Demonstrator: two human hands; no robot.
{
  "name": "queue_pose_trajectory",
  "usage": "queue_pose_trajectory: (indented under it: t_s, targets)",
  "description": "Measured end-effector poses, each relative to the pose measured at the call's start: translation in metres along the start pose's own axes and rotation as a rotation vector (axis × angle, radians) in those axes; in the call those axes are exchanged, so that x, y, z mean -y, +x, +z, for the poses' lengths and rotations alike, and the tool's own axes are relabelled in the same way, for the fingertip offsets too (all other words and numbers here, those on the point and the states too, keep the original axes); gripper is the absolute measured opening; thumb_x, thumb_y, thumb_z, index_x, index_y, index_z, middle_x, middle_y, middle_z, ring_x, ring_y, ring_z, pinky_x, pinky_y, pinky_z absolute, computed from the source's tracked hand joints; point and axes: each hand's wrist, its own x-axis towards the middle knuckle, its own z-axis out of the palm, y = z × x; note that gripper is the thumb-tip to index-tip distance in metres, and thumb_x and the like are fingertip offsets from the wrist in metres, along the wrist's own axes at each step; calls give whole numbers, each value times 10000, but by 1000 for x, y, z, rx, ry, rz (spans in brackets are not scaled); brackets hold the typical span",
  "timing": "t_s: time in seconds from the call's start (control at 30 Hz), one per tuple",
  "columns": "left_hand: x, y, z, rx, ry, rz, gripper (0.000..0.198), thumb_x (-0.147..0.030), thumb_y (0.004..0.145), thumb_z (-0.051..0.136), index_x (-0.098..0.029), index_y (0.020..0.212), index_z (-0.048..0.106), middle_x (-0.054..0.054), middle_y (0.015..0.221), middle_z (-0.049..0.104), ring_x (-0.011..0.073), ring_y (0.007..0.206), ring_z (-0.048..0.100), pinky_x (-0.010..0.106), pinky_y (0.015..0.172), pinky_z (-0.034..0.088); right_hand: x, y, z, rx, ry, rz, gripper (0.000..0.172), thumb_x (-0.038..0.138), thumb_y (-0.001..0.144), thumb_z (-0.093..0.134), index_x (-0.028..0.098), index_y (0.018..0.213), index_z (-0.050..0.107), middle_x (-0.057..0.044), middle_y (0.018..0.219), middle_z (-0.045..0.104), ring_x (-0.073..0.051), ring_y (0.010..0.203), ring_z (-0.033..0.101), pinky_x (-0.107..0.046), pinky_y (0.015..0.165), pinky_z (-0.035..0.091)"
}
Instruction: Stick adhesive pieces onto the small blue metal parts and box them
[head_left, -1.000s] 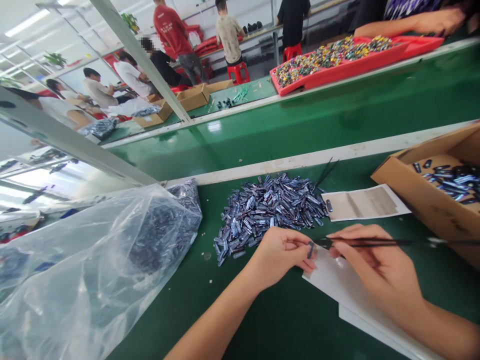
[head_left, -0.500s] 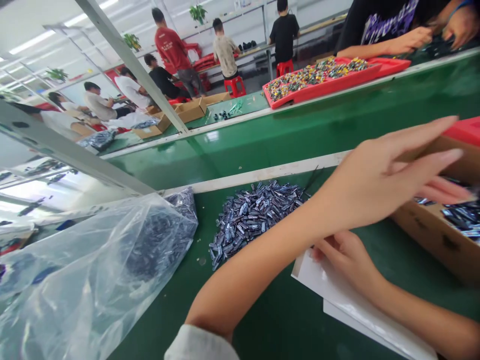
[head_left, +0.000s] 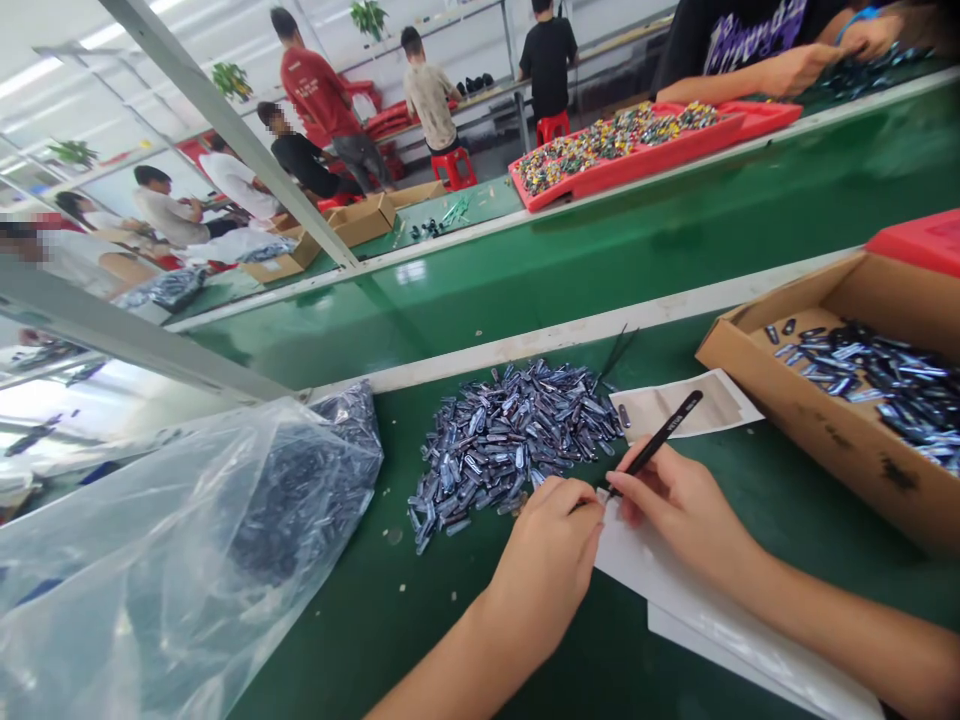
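Note:
Black tweezers (head_left: 664,437) are held in my right hand (head_left: 686,510), pointing down and left toward my left fingertips. My left hand (head_left: 551,560) is closed in a pinch at the pile's near edge; a bit of something dark shows at its fingertips, too small to make out. Just beyond the hands lies a heap of small shiny dark-blue pieces (head_left: 510,430). White glossy sheets (head_left: 675,580) lie under my right hand and forearm. Behind the tweezers is a paper strip (head_left: 675,403) with a dark piece at its left end.
To the right, a cardboard box (head_left: 817,420) holds many similar pieces. A clear plastic bag (head_left: 172,540) of pieces lies at left. Past the white ledge (head_left: 525,350), a red tray (head_left: 622,175) carries colourful small parts. Across the bench, a co-worker's hands (head_left: 802,70) handle dark pieces.
My left hand has swung from above the cardboard box, fingers stretched out, down and left to pinch beside my right hand. The tweezers and paper strip are now uncovered.

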Motion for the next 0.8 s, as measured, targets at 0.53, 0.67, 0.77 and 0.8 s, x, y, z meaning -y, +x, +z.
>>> queue_pose_trajectory:
  t_s: [0.53, 0.67, 0.77, 0.8]
  targets:
    - [33, 12, -40, -26, 190, -55, 151, -136, 856, 539, -173, 916, 671, 50, 974, 630, 213, 960, 528, 404, 877, 425, 4, -2, -1, -72, 46, 44, 146, 326, 860, 535, 214, 779, 488, 34, 537, 599, -137, 505, 574, -256, 546, 448]
    - [34, 14, -39, 29, 214, -77, 136, -158, 871, 527, -165, 871, 662, 43, 934, 627, 210, 945, 521, 408, 871, 417, 4, -1, 0, -75, 50, 49, 144, 325, 856, 542, 213, 785, 485, 37, 534, 599, -134, 500, 573, -250, 540, 448]
    - [33, 14, -41, 21, 191, -76, 129, -166, 873, 531, -169, 849, 658, 37, 923, 636, 204, 932, 533, 401, 869, 414, 5, -1, 0, -81, 53, 43, 145, 325, 853, 545, 213, 781, 488, 37, 534, 597, -132, 499, 571, -248, 533, 450]
    - [33, 14, -42, 4, 168, -72, 131, -168, 874, 531, -171, 844, 659, 35, 921, 643, 198, 924, 543, 392, 869, 417, 5, -1, 0, -86, 54, 42, 146, 325, 854, 544, 213, 778, 490, 36, 534, 596, -133, 500, 571, -248, 532, 451]
